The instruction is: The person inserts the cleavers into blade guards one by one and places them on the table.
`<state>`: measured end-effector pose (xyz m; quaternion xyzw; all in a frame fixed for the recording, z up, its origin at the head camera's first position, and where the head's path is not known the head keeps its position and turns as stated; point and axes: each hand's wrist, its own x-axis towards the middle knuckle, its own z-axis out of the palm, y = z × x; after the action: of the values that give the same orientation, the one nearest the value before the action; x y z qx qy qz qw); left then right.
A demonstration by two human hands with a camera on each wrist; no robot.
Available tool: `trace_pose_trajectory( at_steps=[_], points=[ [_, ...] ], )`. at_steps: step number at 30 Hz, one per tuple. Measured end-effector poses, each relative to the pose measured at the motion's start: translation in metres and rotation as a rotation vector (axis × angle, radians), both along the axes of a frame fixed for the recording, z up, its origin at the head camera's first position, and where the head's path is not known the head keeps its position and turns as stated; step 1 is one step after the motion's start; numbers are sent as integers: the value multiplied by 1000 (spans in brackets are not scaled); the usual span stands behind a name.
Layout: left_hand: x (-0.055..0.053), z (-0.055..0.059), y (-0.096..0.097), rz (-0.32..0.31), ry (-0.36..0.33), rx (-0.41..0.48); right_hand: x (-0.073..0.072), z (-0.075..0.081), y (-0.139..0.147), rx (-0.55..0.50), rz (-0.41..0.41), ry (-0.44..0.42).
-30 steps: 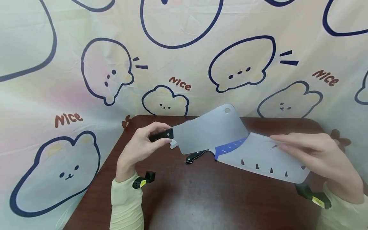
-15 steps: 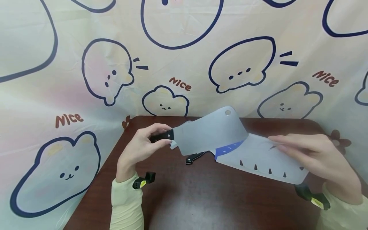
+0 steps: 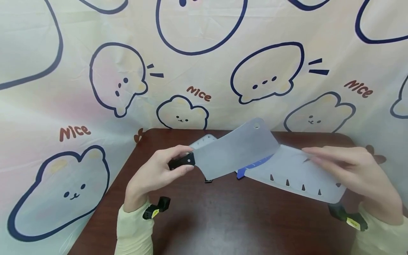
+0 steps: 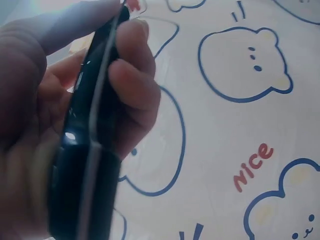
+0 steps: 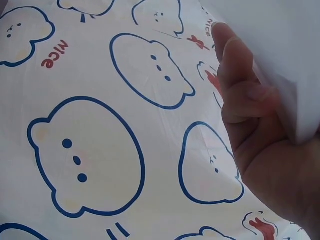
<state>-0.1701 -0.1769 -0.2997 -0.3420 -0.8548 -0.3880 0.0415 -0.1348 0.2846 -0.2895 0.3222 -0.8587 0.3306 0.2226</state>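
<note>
My left hand grips the cleaver by its black riveted handle. The wide grey blade, with a round hole near its far corner, points right and is tilted upward. My right hand pinches a translucent white blade cover, which has a row of triangular slots, between thumb and fingers. In the head view the blade's right edge meets the cover's left end; whether they touch I cannot tell. The right wrist view shows the cover against the fingers.
Behind the cleaver on the brown table are a blue slotted piece, a white slotted cover and a mostly hidden black handle end. A cartoon-printed cloth hangs around the table.
My left hand has come down slightly and turned the cleaver. Its blade now covers most of the black knife handle and uncovers more of the white cover behind. My right hand has hardly moved.
</note>
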Motion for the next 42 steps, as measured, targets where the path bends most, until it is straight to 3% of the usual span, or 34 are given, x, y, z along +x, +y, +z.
trace_pose_trajectory(
  at_steps=[5,9,12,15,19,24,28,32,42],
  points=[
    [6,-5,1,-22,-24,-44,-1,0,-1,9,36,-1],
    [10,-6,5,-23,21,-63,-2,-1,2,17,51,19],
    [11,-3,7,-8,41,-63,-5,-2,6,-11,123,49],
    [14,-1,5,3,23,-67,-9,-4,8,-91,263,69],
    [15,1,2,1,-9,-79,-9,-6,6,-136,318,47],
    [16,3,-2,-8,-49,-78,-7,-6,4,-138,305,22],
    [17,3,-3,-19,-81,-86,-5,-6,3,-99,197,25],
    [17,2,-3,-37,-68,-132,-2,-5,4,-42,88,30],
    [20,3,-9,-86,-114,-200,-2,-6,0,9,115,-12]
  ],
)
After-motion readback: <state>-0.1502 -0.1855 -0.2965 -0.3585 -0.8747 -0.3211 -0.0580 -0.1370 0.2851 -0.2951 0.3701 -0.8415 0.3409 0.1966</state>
